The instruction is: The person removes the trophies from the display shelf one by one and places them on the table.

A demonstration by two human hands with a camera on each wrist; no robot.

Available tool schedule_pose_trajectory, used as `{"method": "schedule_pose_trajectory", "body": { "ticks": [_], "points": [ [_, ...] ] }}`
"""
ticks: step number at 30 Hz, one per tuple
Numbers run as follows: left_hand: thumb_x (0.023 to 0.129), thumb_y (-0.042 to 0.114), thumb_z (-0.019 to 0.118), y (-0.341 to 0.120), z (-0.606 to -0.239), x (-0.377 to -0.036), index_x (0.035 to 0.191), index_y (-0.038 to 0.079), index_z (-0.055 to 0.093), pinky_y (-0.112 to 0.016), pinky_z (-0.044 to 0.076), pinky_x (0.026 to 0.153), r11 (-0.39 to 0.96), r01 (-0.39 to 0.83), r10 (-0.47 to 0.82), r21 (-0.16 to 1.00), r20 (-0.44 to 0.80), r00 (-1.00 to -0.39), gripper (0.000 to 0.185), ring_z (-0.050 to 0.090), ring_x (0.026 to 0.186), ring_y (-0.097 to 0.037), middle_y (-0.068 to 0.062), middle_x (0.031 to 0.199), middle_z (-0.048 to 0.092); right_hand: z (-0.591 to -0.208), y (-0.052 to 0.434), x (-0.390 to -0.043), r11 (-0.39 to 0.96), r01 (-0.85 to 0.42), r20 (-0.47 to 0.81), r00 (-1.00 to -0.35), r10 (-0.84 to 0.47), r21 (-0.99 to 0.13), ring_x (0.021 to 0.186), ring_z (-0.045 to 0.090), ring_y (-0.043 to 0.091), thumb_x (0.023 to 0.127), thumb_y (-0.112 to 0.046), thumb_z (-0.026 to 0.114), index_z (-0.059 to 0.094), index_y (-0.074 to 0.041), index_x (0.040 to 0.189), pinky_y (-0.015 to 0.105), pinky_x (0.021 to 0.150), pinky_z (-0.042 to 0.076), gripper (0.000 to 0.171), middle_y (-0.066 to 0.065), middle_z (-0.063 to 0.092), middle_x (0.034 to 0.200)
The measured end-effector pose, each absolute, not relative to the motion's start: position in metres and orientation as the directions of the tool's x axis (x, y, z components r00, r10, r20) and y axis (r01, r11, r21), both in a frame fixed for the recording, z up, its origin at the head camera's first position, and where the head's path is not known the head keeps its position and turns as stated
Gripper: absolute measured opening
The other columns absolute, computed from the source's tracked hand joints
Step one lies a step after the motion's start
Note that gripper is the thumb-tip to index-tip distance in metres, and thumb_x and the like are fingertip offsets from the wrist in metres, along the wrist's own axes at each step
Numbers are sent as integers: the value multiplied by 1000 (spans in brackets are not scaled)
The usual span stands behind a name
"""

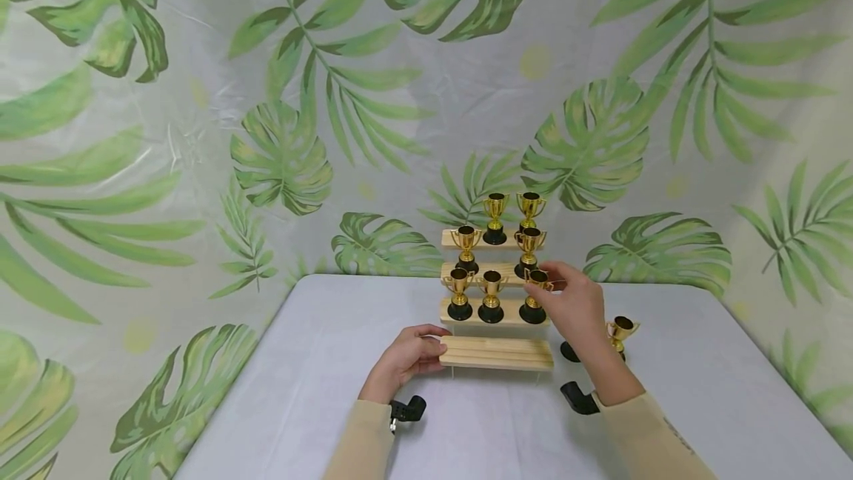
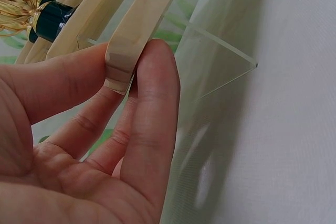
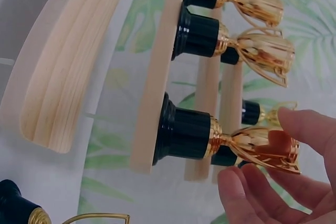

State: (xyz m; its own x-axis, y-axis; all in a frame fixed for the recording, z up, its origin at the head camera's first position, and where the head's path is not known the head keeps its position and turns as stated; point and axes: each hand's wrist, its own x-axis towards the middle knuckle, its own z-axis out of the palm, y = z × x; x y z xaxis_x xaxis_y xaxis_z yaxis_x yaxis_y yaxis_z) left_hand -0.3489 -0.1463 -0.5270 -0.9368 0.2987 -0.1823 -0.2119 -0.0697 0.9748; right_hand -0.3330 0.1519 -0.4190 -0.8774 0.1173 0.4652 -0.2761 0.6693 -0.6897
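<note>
A stepped wooden display stand (image 1: 496, 347) holds small gold trophy cups with black bases on its upper boards. My left hand (image 1: 412, 358) pinches the left end of the lowest board (image 2: 128, 40) between thumb and fingers. My right hand (image 1: 576, 302) has its thumb and fingertips around the gold cup of the right-hand trophy (image 3: 184, 132) on the board above the lowest one. That trophy is upright, its black base on the board. Two more trophies, a middle one (image 1: 491, 298) and a left one (image 1: 460, 295), share this board.
Two trophies stand on each of the two higher boards, such as one at the top (image 1: 495, 217). To the right of the stand, a trophy (image 1: 622, 332) and another black base (image 1: 569, 351) sit on the white table (image 1: 320, 361), partly behind my right wrist. A leaf-patterned curtain (image 1: 373, 132) hangs behind.
</note>
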Motion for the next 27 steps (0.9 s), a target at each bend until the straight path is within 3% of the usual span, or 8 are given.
{"method": "schedule_pose_trajectory", "body": {
  "ticks": [7,27],
  "points": [
    [87,0,69,-146,-527,-350,125,-4,64,-34,60,69,-73,-218,301,973,-187,-935,38,70,83,-23,-18,104,68,-419,150,-334,663,-301,494,-861,119,-685,95,66,31,87,-30,81,69,-7,123,49,76,55,44,14,71,106],
    [87,-1,69,-146,-527,-349,124,-3,64,-34,60,70,-70,-224,296,972,-194,-935,38,70,84,-23,-18,105,68,-414,151,-327,678,-314,496,-864,86,-665,99,65,31,89,-29,79,69,-9,125,49,77,55,42,13,70,113]
  ]
}}
